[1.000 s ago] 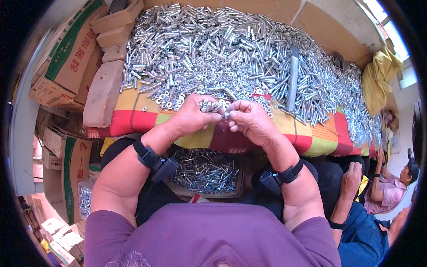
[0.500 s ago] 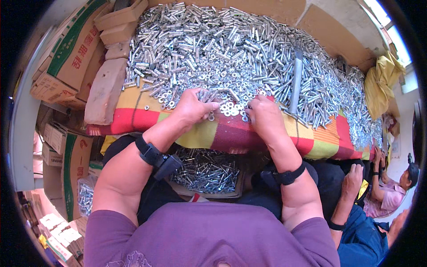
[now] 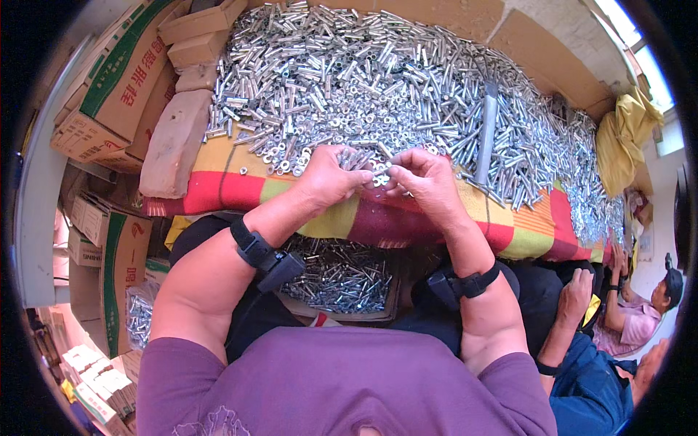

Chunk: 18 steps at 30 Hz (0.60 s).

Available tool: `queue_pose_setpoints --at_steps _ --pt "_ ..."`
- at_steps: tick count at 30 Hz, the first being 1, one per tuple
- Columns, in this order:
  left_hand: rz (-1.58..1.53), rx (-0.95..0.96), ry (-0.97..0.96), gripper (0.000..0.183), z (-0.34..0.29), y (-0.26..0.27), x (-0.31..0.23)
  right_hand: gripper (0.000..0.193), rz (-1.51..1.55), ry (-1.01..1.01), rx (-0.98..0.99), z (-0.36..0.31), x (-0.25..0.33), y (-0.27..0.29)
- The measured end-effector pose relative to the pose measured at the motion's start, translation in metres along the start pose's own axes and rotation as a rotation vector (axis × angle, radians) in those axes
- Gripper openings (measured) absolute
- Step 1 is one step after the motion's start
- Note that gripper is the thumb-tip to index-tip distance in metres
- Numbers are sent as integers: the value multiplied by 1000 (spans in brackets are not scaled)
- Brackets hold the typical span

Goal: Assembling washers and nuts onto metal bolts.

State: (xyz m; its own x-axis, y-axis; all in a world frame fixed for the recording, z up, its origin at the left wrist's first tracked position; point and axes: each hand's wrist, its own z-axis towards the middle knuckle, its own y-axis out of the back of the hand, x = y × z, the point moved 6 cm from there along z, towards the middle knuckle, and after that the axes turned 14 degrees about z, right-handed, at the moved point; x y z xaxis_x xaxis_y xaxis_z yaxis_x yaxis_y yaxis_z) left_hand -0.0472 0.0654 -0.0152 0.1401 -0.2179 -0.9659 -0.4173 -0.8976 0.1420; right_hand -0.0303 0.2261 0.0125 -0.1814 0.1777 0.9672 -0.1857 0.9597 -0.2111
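My left hand point(image 3: 329, 176) is closed around several slim silver bolts point(image 3: 355, 157), which stick out between thumb and fingers. Close by on the right, the thumb and fingers of my right hand point(image 3: 430, 183) are pinched together beside the bolt ends; whatever is in that pinch is too small to make out. Between the two hands lie small silver washers or nuts point(image 3: 379, 174). Both hands are over the front edge of a big heap of metal sleeves point(image 3: 320, 80), spread on a checked cloth point(image 3: 240, 190).
A flat metal bar point(image 3: 486, 134) lies on the heap at right. A brick-like block point(image 3: 173, 145) and cardboard cartons point(image 3: 120, 80) flank the left side. Below the cloth's edge stands a box of bolts point(image 3: 342, 283). Another person's hand point(image 3: 574, 296) rests at lower right; a second person point(image 3: 631, 309) sits beyond.
My right hand has lifted off the washers and moved left to meet the bolts in my left hand. My left hand has shifted slightly right, still gripping them.
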Motion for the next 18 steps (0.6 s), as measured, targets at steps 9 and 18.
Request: queue_pose_setpoints --at_steps 9,18 --pt "-346 199 271 7 -1 4 10 6 18 238 14 2 -2 -11" --pt "35 20 117 8 -1 16 -10 23 -416 166 118 30 -13 -14"
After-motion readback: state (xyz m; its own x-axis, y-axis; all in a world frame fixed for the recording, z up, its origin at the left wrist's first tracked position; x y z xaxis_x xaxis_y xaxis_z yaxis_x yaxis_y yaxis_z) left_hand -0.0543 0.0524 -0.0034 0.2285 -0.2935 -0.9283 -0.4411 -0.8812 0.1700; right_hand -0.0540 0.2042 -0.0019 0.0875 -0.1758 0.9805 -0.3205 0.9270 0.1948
